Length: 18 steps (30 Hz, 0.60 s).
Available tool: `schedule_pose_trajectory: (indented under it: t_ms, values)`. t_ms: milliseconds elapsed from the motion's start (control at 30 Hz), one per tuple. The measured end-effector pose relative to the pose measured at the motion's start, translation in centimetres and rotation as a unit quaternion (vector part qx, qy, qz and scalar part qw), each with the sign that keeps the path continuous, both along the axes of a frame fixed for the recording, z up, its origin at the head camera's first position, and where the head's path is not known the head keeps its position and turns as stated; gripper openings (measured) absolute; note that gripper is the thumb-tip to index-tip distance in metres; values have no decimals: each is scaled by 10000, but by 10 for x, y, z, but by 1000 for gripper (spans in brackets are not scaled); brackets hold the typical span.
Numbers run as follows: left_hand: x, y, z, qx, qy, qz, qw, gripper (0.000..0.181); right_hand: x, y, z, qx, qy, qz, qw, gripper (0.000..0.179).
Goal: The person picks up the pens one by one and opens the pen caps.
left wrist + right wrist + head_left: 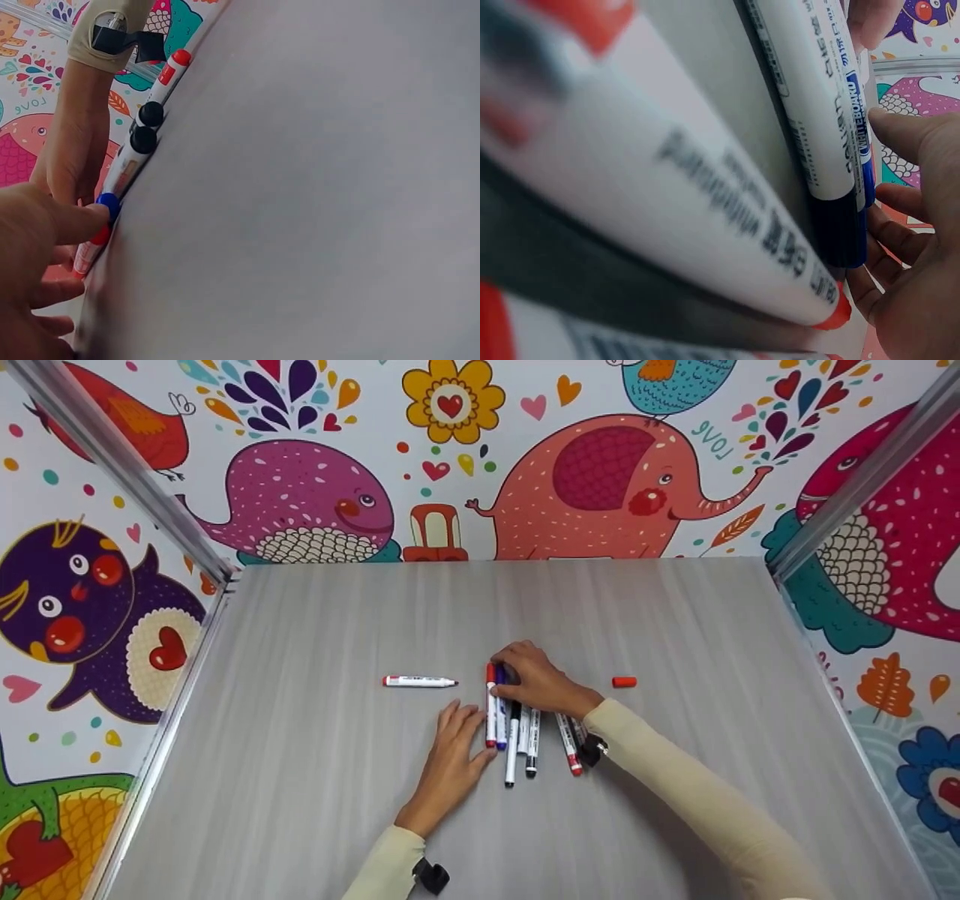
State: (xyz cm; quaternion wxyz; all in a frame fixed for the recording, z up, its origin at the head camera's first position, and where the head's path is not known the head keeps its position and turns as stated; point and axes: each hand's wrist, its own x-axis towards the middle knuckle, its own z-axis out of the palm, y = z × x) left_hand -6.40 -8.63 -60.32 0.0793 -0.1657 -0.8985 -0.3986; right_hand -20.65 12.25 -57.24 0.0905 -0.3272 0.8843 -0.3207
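Note:
Two whiteboard markers lie side by side near the table's middle: a red-capped marker (490, 720) and a blue-capped marker (501, 727). My right hand (536, 679) bends over their far ends, fingertips at the caps and thumb low over them. In the right wrist view its fingers (885, 247) touch the end of a dark blue cap (844, 232). My left hand (450, 761) rests at the row's left side, fingers extended, thumb near the red marker's lower end. Beside the row lie black markers (512, 750), partly under my right hand.
An uncapped red marker (420, 682) lies alone to the left. Its loose red cap (624, 682) lies to the right. Another red marker (568, 744) sits under the right wrist, next to a darker one. Printed panels and metal rails edge the grey table (337, 622).

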Motion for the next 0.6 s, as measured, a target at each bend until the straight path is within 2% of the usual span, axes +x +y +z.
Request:
schedule_pose_trajectory:
  t_ms: [133, 367, 600]
  values:
    - [0, 2, 1, -146, 62, 36, 9999, 59, 1, -2, 0, 51, 38, -5, 10000, 55]
    - [-1, 4, 2, -297, 385, 38, 9988, 55, -2, -3, -3, -53, 441, 101, 9990, 51]
    - [-1, 4, 0, -352, 392, 44, 9986, 52, -1, -3, -1, 60, 439, 169, 9989, 53]
